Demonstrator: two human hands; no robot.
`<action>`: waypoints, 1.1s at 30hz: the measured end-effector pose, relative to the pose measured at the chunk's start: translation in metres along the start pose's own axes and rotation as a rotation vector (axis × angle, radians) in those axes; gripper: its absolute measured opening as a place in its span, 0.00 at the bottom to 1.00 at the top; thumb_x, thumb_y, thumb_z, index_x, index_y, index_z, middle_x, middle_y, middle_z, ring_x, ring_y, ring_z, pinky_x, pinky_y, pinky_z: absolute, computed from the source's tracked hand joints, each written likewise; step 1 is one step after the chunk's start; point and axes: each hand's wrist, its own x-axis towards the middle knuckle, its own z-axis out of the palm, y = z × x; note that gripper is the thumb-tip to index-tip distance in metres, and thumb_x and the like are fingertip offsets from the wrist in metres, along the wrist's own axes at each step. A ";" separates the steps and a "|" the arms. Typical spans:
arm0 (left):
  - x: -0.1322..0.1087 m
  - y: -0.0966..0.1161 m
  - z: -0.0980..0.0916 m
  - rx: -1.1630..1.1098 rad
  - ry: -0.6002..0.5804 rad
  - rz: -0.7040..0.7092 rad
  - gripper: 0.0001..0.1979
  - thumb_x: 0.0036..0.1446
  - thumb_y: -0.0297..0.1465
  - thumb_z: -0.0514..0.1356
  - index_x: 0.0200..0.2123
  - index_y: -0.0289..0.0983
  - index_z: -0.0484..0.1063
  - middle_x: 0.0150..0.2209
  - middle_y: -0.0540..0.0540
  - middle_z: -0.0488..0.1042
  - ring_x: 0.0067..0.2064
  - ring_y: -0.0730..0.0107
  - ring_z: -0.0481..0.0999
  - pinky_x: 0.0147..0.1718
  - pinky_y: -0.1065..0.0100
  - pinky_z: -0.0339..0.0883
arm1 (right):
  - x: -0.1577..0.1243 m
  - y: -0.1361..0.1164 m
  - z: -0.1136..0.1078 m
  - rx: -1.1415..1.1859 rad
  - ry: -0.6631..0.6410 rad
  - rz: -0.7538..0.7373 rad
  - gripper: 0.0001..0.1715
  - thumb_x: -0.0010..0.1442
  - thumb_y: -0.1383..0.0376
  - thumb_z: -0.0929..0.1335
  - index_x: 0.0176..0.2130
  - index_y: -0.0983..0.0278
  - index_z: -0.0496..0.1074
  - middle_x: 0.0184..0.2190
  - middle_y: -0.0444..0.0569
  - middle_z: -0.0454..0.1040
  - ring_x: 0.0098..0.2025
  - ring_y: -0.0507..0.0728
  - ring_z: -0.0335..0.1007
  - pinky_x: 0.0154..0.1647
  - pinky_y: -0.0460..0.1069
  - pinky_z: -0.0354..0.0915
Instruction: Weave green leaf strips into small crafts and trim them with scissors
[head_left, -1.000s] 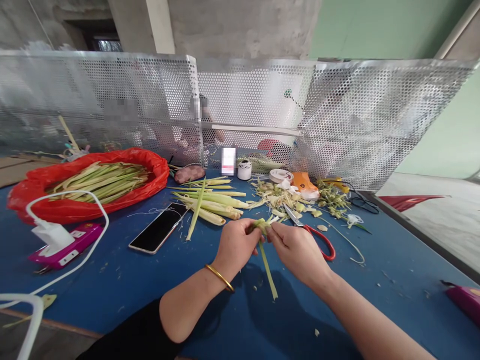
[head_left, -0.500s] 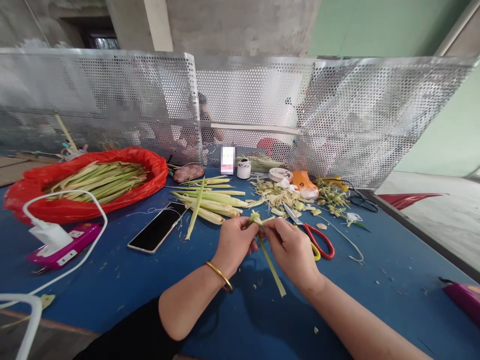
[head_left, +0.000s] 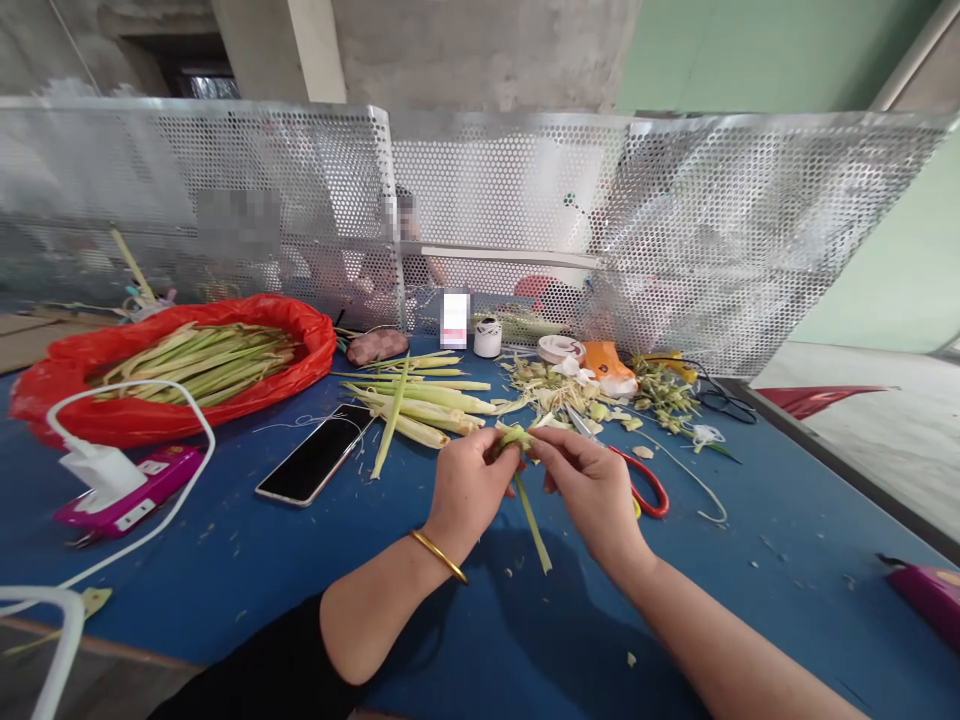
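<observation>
Pinched between the thumb and fingers of my left hand (head_left: 474,482) is a green leaf strip (head_left: 534,527) with a small folded knot at its top. Its loose tail hangs down below my hands. My right hand (head_left: 589,487) closes on the right side of the same knot; the fingertips are partly hidden. Just beyond the hands lie pale green husk leaves (head_left: 431,405) in a loose stack. Scissors (head_left: 651,487) with red and yellow handles rest behind my right hand, their blades toward a heap of leaf scraps (head_left: 551,393).
At left, a red plastic bag (head_left: 304,365) holds many green strips. A phone (head_left: 316,460) lies flat near a purple power strip (head_left: 161,490) with a white charger. Toward the back stand a white jar (head_left: 487,339) and a tape roll (head_left: 561,348), before a perforated metal screen (head_left: 495,180).
My right hand has shifted slightly left and closer around the knot. The strip's hanging tail has drawn up and swung a little left. My left hand has barely moved.
</observation>
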 end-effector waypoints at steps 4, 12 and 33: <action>-0.002 -0.003 0.000 0.140 0.036 0.110 0.08 0.54 0.32 0.57 0.29 0.37 0.74 0.22 0.52 0.75 0.18 0.77 0.71 0.20 0.76 0.62 | 0.004 -0.003 -0.002 0.059 -0.037 0.058 0.15 0.54 0.55 0.69 0.30 0.65 0.76 0.19 0.43 0.71 0.19 0.49 0.61 0.20 0.45 0.58; -0.001 -0.004 0.000 0.301 0.097 0.220 0.10 0.53 0.28 0.56 0.36 0.39 0.77 0.23 0.50 0.76 0.22 0.75 0.72 0.23 0.76 0.62 | 0.004 -0.004 -0.004 0.150 -0.152 0.197 0.16 0.53 0.54 0.70 0.31 0.65 0.72 0.24 0.46 0.74 0.19 0.50 0.66 0.21 0.45 0.59; 0.003 -0.007 0.002 -0.088 -0.040 -0.051 0.08 0.50 0.29 0.55 0.22 0.37 0.70 0.19 0.54 0.72 0.16 0.77 0.68 0.16 0.75 0.61 | 0.001 0.006 -0.009 -0.715 -0.005 -0.652 0.08 0.64 0.69 0.61 0.39 0.64 0.69 0.29 0.48 0.74 0.30 0.55 0.71 0.29 0.47 0.62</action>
